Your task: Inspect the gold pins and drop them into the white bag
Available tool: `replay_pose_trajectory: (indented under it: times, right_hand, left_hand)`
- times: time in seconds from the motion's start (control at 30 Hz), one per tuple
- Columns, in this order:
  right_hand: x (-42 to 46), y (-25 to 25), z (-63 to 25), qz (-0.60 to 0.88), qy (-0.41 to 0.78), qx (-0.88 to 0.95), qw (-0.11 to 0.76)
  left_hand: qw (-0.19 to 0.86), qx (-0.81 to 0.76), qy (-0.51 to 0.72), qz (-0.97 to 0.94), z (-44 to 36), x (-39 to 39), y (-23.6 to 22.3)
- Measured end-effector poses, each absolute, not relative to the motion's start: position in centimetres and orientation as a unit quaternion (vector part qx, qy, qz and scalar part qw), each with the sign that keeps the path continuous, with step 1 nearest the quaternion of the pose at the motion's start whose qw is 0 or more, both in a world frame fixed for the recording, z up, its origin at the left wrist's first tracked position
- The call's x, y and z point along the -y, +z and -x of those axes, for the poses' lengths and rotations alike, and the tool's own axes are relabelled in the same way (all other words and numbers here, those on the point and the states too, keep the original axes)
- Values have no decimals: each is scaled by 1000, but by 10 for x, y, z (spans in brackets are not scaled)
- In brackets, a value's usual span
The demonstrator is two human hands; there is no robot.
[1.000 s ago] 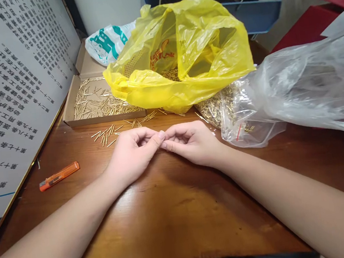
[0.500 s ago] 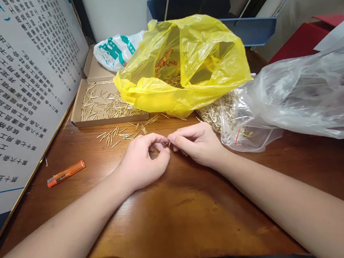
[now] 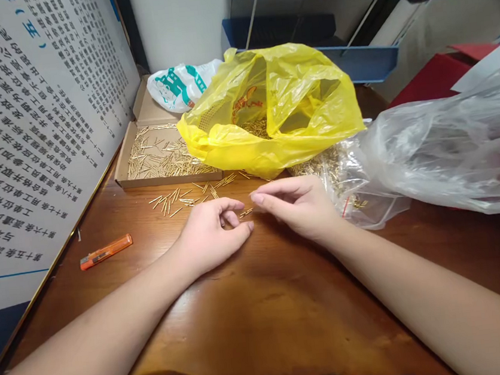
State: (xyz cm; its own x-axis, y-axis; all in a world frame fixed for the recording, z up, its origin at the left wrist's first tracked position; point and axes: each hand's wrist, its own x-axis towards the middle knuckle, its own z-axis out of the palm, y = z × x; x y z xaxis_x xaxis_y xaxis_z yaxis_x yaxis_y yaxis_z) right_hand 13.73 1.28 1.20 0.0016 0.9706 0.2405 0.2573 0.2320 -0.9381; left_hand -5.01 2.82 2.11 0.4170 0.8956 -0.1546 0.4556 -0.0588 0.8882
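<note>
Wooden table (image 3: pixel 265 318), bordered at left by a printed board (image 3: pixel 24 147). At right lies a clear plastic bag (image 3: pixel 448 147); behind the hands stands an open yellow plastic bag (image 3: pixel 255 157). Left of it, a shallow cardboard box (image 3: pixel 168 180) contains scattered gold-coloured pins (image 3: pixel 175 163). The left hand (image 3: pixel 212 234) is open, thumb and fingers parted. The right hand (image 3: pixel 301 205) has thumb and forefinger tips close together; whether they grip a pin cannot be told. Loose pins (image 3: pixel 168 201) lie before the box; a few small pins (image 3: pixel 246 212) lie between the hands.
</note>
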Motion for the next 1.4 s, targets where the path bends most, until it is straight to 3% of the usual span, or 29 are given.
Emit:
replay_pose_trajectory:
  times: [0.17,0.27,0.4,0.57,0.73,1.07,1.4]
  right_hand:
    - [-1,47,-144,524,255,579,570]
    - [2,42,-142,531,209,585,577]
    - [-13,9,-139,564,321,566,509]
    - [-31,-15,-142,552,393,484,554]
    - [-34,-15,-143,536,420,488,546]
    - [-37,-9,-149,461,497,305,669]
    - [-39,-9,-156,429,520,287,681]
  left_hand:
    - [458,-509,213,-697,54,-32,18]
    - [406,-513,211,-726,58,-34,14]
    - [327,-507,207,-770,56,-34,11]
    - [251,-495,215,-804,39,-44,8]
    - [249,-516,188,-798,25,-57,10]
    - [196,-564,103,-796,-9,-63,27]
    - [131,-515,63,-845,-50,-64,27]
